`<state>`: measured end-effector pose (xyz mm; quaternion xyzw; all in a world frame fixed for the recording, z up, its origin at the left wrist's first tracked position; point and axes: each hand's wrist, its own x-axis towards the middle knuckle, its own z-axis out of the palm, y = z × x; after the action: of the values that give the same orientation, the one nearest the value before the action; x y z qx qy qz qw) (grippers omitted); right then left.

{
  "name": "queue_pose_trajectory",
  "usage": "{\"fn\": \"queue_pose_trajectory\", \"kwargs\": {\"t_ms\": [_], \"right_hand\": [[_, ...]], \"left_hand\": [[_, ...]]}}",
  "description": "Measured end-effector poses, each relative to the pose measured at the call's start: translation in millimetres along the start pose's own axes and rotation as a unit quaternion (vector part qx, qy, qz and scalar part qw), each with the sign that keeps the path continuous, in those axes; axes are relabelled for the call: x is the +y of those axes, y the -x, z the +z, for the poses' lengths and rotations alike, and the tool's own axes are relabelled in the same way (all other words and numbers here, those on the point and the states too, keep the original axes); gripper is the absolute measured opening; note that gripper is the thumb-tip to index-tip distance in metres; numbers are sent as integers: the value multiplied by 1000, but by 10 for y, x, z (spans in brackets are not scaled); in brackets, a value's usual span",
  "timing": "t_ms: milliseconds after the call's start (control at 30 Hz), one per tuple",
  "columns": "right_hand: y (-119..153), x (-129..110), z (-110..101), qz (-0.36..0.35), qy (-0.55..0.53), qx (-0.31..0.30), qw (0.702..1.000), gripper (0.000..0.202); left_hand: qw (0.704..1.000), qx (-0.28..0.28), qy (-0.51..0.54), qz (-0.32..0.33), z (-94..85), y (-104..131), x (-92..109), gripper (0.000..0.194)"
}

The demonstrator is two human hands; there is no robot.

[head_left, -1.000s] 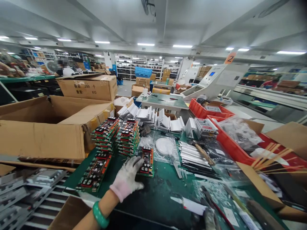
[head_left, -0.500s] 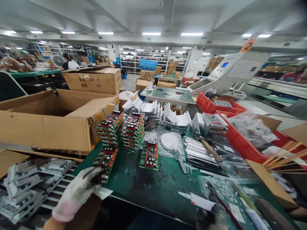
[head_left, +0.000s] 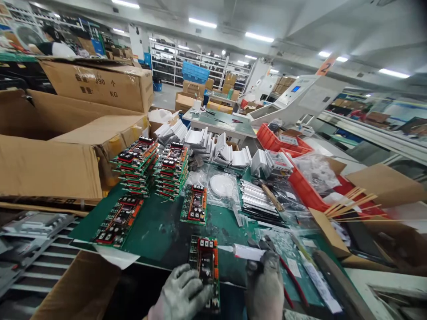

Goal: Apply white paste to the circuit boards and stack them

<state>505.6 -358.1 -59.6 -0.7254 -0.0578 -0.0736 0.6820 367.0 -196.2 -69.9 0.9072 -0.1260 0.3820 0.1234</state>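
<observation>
My left hand point(head_left: 185, 291), in a grey-white glove, has its fingers closed on the left side of a circuit board point(head_left: 208, 262) at the table's front edge. The board has black, white-topped components and orange connectors along its right side. In a dark glove, my right hand point(head_left: 265, 280) grips a white squeeze tube point(head_left: 248, 252) whose pointed nozzle aims left, close to the board's upper right corner. A second board point(head_left: 120, 220) lies at the left, and a third board point(head_left: 194, 204) in the middle. Behind them rise two stacks of boards, a left stack point(head_left: 135, 166) and a right stack point(head_left: 171, 171).
Metal heat-sink profiles point(head_left: 200, 138) line the back of the green table point(head_left: 156, 222). Thin metal strips point(head_left: 258, 200) and red-handled pliers point(head_left: 290, 278) lie at the right. Cardboard boxes point(head_left: 46, 164) stand left, red bins point(head_left: 303, 186) right. A person point(head_left: 56, 46) is in the background.
My left hand has moved from the left side to the front middle, bringing a circuit board with it. My right hand has raised the tube towards that board. The view has tilted and turned right.
</observation>
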Motion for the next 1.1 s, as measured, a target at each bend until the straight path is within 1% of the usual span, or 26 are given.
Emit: {"fn": "queue_pose_trajectory", "kwargs": {"t_ms": [67,133,200,267,367,467,600,700,833,900,967,1100], "right_hand": [[3,-100,44,30,-12,9,999,44],[11,-207,85,73,-49,13,996,43],[28,-305,134,109,-92,8,990,43],[48,-384,189,119,-104,-6,987,42],[66,-457,262,86,-50,-28,995,43],[63,-480,306,27,5,-46,999,43],[64,-477,341,-37,25,-95,994,36],[75,-486,359,-65,42,-128,989,32],[53,-505,338,-100,92,-158,978,32],[23,-505,298,-115,111,-158,974,33],[-8,-502,246,-117,120,-144,975,33],[-3,-478,160,-112,122,-85,982,30]], "left_hand": [[999,-19,-41,-27,-9,59,-35,62],[995,-42,-75,-50,-32,111,-72,77],[994,-56,-83,-55,-27,155,-97,81],[994,-56,-77,-53,13,194,-110,81],[995,-36,-66,-61,92,237,-114,80],[996,-24,-56,-62,135,250,-118,79],[996,-6,-37,-77,139,244,-119,73],[996,-21,-46,-74,148,262,-116,72],[995,-36,-53,-74,174,307,-117,73],[995,-34,-49,-77,182,318,-121,74],[996,-34,-46,-74,183,318,-125,74],[996,-28,-42,-70,169,290,-128,73]]}}
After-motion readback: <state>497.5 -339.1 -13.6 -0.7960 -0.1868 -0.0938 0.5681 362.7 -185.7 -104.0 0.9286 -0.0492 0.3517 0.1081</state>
